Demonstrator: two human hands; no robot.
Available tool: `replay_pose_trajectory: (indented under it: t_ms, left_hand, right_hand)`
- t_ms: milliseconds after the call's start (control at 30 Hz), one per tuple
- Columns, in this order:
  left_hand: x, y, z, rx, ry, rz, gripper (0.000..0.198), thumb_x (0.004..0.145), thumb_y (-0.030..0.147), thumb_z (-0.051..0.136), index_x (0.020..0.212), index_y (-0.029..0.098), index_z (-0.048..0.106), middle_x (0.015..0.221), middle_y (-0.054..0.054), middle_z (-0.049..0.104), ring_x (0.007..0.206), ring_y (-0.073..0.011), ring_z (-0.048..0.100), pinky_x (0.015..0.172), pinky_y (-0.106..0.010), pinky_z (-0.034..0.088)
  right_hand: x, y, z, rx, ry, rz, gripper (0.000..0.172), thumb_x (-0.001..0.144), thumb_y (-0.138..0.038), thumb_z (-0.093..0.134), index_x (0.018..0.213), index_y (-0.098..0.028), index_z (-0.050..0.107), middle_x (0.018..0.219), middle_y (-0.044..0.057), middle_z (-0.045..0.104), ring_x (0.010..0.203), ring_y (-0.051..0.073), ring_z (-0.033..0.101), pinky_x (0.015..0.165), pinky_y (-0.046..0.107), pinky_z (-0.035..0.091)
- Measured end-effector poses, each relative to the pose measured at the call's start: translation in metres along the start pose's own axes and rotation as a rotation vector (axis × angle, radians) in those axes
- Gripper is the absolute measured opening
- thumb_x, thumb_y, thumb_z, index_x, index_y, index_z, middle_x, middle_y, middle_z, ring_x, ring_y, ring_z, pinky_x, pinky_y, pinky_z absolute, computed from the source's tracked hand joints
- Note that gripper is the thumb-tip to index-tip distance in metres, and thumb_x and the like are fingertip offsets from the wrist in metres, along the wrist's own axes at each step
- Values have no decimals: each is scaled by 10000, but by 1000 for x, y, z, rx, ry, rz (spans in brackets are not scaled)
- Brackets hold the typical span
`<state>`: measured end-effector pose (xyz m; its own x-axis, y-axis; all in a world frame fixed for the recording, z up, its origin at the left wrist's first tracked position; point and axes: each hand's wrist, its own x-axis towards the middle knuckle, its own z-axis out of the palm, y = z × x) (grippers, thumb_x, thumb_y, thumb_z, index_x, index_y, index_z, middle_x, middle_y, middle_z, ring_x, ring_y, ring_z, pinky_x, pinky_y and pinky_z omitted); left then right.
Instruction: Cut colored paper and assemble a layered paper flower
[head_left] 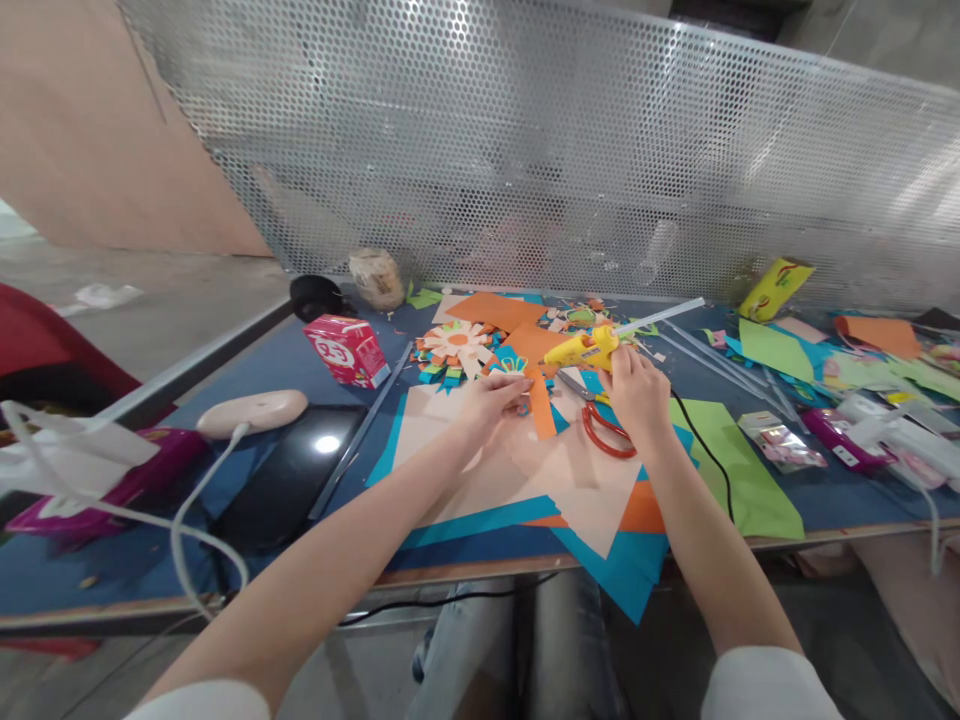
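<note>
My right hand [636,390] grips a yellow hot glue gun [581,349], its nozzle pointing left and a long clear glue stick [660,318] jutting from its back. Close to that nozzle, my left hand [491,400] is closed in a pinch on a small looped paper piece [513,365], partly hidden by the fingers. An orange paper strip [540,402] lies just right of these fingers. Red-handled scissors [606,432] rest on pale peach paper sheets [480,470] below the glue gun. A fringed paper flower [457,345] lies behind my left hand.
A pink box [346,350], a black phone [289,480] and a white device with a cable [253,413] are on the left. Green paper [739,470], clear glue sticks [720,365] and a yellow box [774,290] lie right. A perforated metal screen [525,150] stands behind the table.
</note>
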<state>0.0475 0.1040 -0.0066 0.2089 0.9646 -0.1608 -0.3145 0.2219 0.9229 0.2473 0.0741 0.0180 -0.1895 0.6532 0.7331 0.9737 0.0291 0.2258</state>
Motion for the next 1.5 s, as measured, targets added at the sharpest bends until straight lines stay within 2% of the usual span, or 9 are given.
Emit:
replay_pose_trajectory:
  t_ms: [267,333,467,567,700,1067,1300,1500]
  left_hand:
    - [2,-1,-2,-8,-8,12,350,484,281,806,711,106,606,564,-15,616,488,-79,544,497,-209,414]
    - [2,0,0,-9,2,20,354,531,228,785,800,101,595,586,-19,625,491,-84,553,494,-212,415]
    - [0,2,4,-31,102,45,510,609,85,711,1065,110,485,611,-8,640,506,-104,579,524,-231,449]
    - [-1,2,6,-34,141,53,557,639,43,671,1133,108,420,595,-2,639,514,-111,589,536,-235,465]
    - [0,0,5,-29,134,86,584,625,69,701,1129,114,409,576,11,630,510,-108,586,508,-210,454]
    - [3,-2,2,53,137,128,552,599,108,735,1070,126,449,568,18,630,485,-95,572,474,-188,432]
    - [4,1,1,74,171,112,527,595,110,732,1050,130,466,583,13,632,499,-102,586,500,-200,449]
    - [2,1,-1,77,136,143,571,590,136,732,1091,127,458,574,31,613,462,-82,549,498,-200,443]
  right_hand:
    - [0,-1,-2,16,-33,-11,250,823,-194,476,1049,-98,525,843,131,665,755,217,605,538,280,410]
    - [0,-3,-2,19,-34,-21,247,829,-192,473,1051,-100,526,848,126,670,740,213,605,539,284,414]
    - [-2,-6,0,19,14,-68,237,837,-189,468,1050,-107,530,929,126,675,723,198,606,557,284,432]
    - [-4,-6,1,38,30,-101,259,842,-187,458,1080,-102,515,968,133,666,771,206,604,599,293,449]
    - [-5,-7,0,65,-25,-99,286,838,-179,458,1111,-104,496,1009,143,647,829,220,589,641,305,455]
    - [-6,-9,-1,53,-110,-117,320,829,-158,470,1147,-125,491,953,123,636,786,206,565,630,290,429]
    - [-3,-6,-7,43,-102,-76,300,839,-129,432,1125,-129,520,1028,132,645,790,197,584,637,286,440]
    - [1,-5,-11,36,-113,-21,268,859,-164,422,1101,-134,535,961,118,663,765,189,588,590,275,419]
